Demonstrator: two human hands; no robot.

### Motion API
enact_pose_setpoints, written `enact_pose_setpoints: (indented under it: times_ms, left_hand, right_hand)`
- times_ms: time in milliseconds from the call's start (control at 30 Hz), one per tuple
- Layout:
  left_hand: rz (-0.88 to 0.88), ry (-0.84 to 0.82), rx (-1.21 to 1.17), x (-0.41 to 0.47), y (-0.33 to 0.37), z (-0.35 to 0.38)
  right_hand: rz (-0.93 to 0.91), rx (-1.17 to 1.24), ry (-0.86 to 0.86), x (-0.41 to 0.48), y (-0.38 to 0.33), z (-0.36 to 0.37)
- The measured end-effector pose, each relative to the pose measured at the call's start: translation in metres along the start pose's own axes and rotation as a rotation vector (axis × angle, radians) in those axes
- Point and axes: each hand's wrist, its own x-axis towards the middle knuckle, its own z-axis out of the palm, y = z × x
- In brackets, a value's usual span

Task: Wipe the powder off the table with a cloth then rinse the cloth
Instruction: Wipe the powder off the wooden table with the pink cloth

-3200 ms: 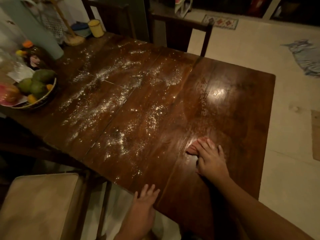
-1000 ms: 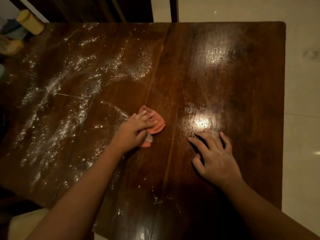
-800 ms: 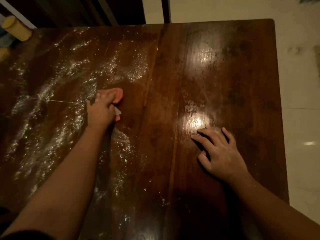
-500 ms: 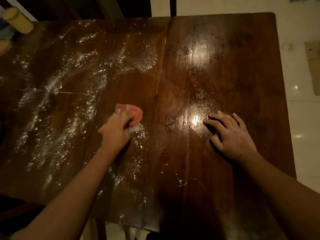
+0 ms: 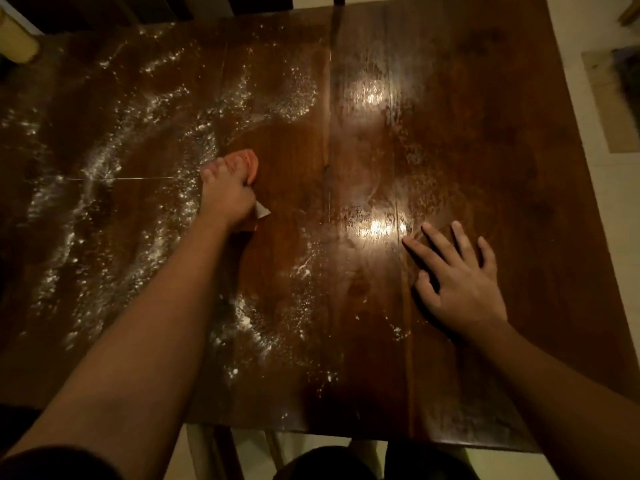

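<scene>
Mostly, the left hand (image 5: pixel 225 195) hides the cloth (image 5: pixel 251 165).

At ten o'clock in my view stood a pale yellow cylindrical cup (image 5: pixel 15 43), cut off by the frame edge. From eleven to twelve o'clock I could dimly make out a dark wooden chair frame (image 5: pixel 138 8). A cream tiled floor (image 5: pixel 609 244) filled the three o'clock side. On it, at two o'clock, lay a flat brown rectangular mat (image 5: pixel 606 109), with something dark and blurred just beside it. At six o'clock, below me, brown wooden struts (image 5: pixel 214 452) crossed the floor.
</scene>
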Motion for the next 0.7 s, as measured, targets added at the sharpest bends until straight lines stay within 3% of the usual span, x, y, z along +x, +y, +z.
enact_pose_setpoints:
  times_ms: [133,233,300,367,433,533,600,700]
  left_hand:
    - [0.162,0.038,-0.096,-0.036,0.013,0.011]
    - [0.38,0.073,-0.198,-0.089,-0.007,0.029]
    - [0.433,0.098,-0.203,-0.113,-0.03,0.038]
    - [0.327,0.165,-0.249,-0.128,-0.059,0.042]
    - [0.113,0.265,-0.319,-0.143,-0.077,0.046]
    - [-0.142,0.336,-0.395,-0.177,-0.065,0.065]
    - [-0.129,0.315,-0.437,-0.206,-0.045,0.078]
    - [0.048,0.248,-0.358,-0.239,-0.041,0.084]
  right_hand:
    - [0.011,-0.004,0.003,0.002,0.001,0.0]
    - [0.0,-0.013,0.003,0.001,0.0,0.001]
    - [-0.007,-0.008,-0.002,0.001,0.001,0.001]
    - [-0.005,-0.004,-0.009,0.001,0.0,0.001]
    - [0.0,-0.003,-0.007,0.001,-0.001,0.001]
    - [-0.004,0.001,0.003,0.001,0.0,0.0]
    - [-0.001,0.018,0.006,0.001,0.0,-0.002]
    - [0.006,0.029,-0.013,0.0,0.0,-0.002]
